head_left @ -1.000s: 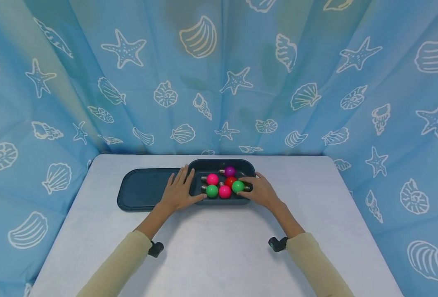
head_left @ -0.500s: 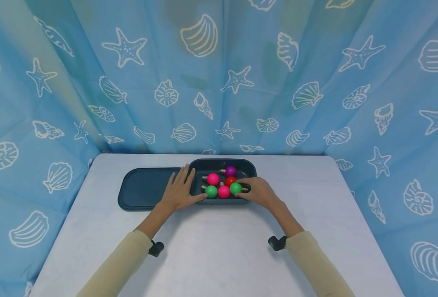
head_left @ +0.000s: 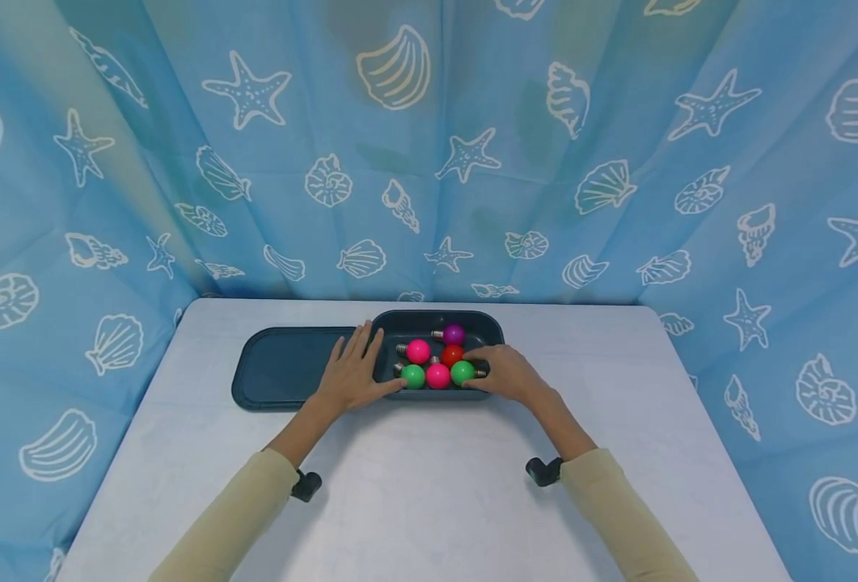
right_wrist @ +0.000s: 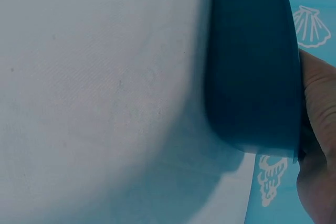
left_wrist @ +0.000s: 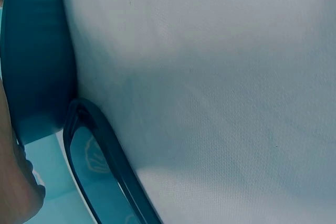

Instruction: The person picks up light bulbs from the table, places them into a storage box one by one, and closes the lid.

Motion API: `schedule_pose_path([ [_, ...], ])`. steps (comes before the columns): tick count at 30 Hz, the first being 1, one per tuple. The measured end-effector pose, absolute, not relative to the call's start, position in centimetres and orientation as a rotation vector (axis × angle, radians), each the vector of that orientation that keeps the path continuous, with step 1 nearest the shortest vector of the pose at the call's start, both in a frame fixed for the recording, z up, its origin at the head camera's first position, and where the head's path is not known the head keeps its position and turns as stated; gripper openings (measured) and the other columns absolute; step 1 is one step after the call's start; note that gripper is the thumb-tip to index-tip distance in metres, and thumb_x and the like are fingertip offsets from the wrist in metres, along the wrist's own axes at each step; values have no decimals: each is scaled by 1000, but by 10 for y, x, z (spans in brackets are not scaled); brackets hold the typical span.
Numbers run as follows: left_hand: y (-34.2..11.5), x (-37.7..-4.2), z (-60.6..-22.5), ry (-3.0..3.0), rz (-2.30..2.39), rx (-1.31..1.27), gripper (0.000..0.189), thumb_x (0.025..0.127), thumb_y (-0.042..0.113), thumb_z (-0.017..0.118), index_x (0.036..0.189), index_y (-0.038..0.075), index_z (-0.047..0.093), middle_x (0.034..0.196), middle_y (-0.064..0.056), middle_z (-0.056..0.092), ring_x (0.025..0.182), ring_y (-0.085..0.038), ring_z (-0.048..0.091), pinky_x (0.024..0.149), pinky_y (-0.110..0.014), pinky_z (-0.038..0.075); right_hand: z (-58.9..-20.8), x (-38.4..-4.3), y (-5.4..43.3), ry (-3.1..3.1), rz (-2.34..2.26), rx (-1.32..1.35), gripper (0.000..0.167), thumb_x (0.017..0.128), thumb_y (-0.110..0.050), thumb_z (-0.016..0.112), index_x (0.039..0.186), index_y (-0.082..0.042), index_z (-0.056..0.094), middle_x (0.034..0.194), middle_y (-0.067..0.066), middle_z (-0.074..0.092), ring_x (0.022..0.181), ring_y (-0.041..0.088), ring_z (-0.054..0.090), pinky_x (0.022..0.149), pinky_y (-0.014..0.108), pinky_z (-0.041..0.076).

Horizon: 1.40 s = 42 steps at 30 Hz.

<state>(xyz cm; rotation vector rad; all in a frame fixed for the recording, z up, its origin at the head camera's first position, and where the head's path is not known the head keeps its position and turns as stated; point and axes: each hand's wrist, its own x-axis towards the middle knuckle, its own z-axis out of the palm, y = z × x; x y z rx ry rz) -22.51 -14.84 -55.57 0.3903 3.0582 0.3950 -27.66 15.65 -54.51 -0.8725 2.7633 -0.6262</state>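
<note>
A dark box [head_left: 399, 320] at the back of the table holds several round coloured light bulbs with screw bases. My left hand [head_left: 348, 373] lies with spread, straight fingers over the box's left end, its thumb along the front rim by a green bulb [head_left: 412, 377]. Over the right end, my right hand [head_left: 510, 374] pinches another green bulb [head_left: 462, 373] between thumb and fingers, its base pointing right. Beside it are a pink bulb [head_left: 438, 377] and a red bulb [head_left: 452, 355]. Farther back are a second pink bulb [head_left: 418, 352] and a purple bulb [head_left: 454, 335]. Both wrist views show mostly the box's outer wall [right_wrist: 252, 66].
A flat dark lid [head_left: 290, 368] lies left of the box, its right end reaching under my left hand. The white tabletop [head_left: 429, 485] extends in front and to both sides. A blue curtain [head_left: 414, 162] with shell prints hangs behind and around the table.
My right hand has moved slightly left and down with the green bulb, bringing it near the front pink bulb. My left hand has stayed in place.
</note>
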Motion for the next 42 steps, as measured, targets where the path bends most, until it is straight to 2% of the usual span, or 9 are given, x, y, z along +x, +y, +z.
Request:
schedule_pose_path([
  [7, -149, -225, -556, 3049, 386, 387, 107, 86, 74, 52, 160, 5, 16, 165, -17, 9, 151, -33, 7, 119, -56, 6, -544, -280, 154, 2723, -607, -839, 42, 84, -33, 83, 118, -14, 72, 108, 2, 71, 92, 18, 60, 84, 34, 55],
  [15, -149, -224, -555, 3058, 383, 396, 107, 86, 74, 52, 160, 4, 18, 165, -18, 10, 151, -34, 8, 119, -57, 8, -544, -281, 154, 2717, -597, -861, 42, 83, -33, 83, 117, -13, 72, 105, 1, 71, 89, 17, 59, 80, 31, 55],
  [24, -149, -225, -557, 3076, 383, 398, 107, 86, 74, 52, 160, 4, 18, 165, -18, 12, 151, -34, 9, 118, -57, 9, -543, -281, 153, 2741, -546, -880, 42, 82, -35, 84, 116, -12, 73, 99, 1, 71, 85, 17, 58, 77, 31, 55],
  [42, -149, -225, -554, 3069, 395, 406, 106, 86, 74, 52, 160, 5, 18, 165, -17, 11, 151, -34, 10, 118, -57, 9, -542, -283, 150, 2734, -474, -859, 41, 81, -33, 85, 115, -12, 74, 100, 1, 73, 86, 17, 61, 79, 32, 56],
])
